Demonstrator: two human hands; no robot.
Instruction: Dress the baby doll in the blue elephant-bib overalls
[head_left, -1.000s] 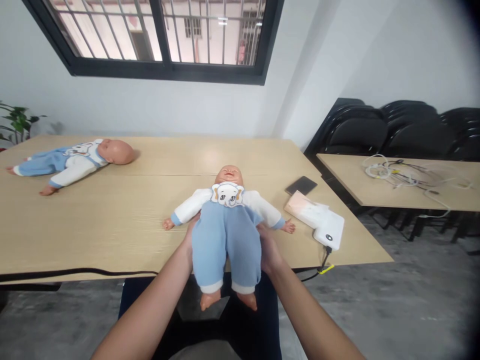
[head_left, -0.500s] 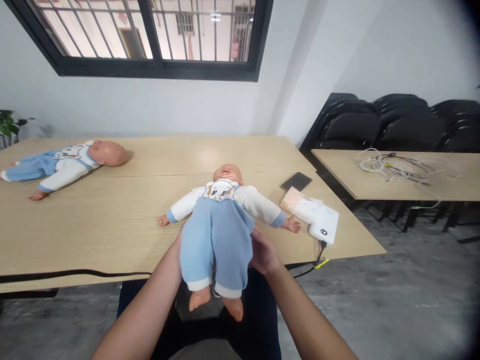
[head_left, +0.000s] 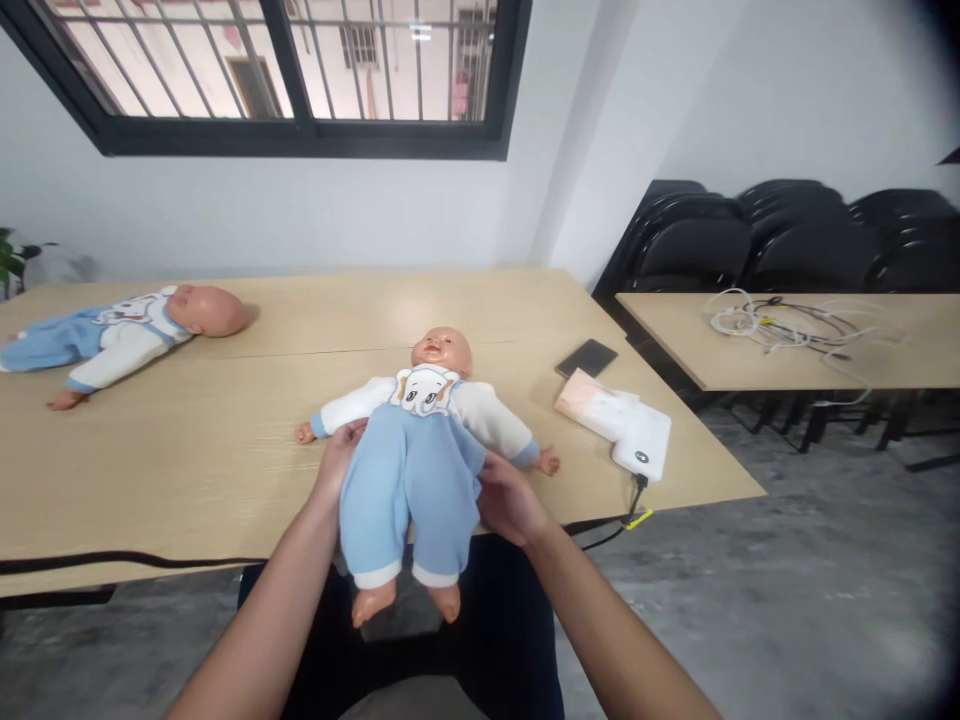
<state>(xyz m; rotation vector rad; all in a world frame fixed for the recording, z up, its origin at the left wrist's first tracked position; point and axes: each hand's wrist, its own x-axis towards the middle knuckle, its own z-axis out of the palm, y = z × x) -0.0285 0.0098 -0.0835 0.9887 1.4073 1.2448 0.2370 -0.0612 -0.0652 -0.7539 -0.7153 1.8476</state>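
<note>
Holding already-dressed baby doll (head_left: 409, 475) face-up with left hand (head_left: 343, 447) and right hand (head_left: 512, 500) clamped at hips; not yet released.

Tables (head_left: 187, 470) and stacked chairs (head_left: 694, 248) suggest a meeting room.

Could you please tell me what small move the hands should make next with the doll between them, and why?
I would probably have the left hand and right hand ease the bald doll in pale-blue and white clothes farther onto the light wood-coloured table, since its bare feet appear beyond the near edge while both hands are at its sides.
</note>
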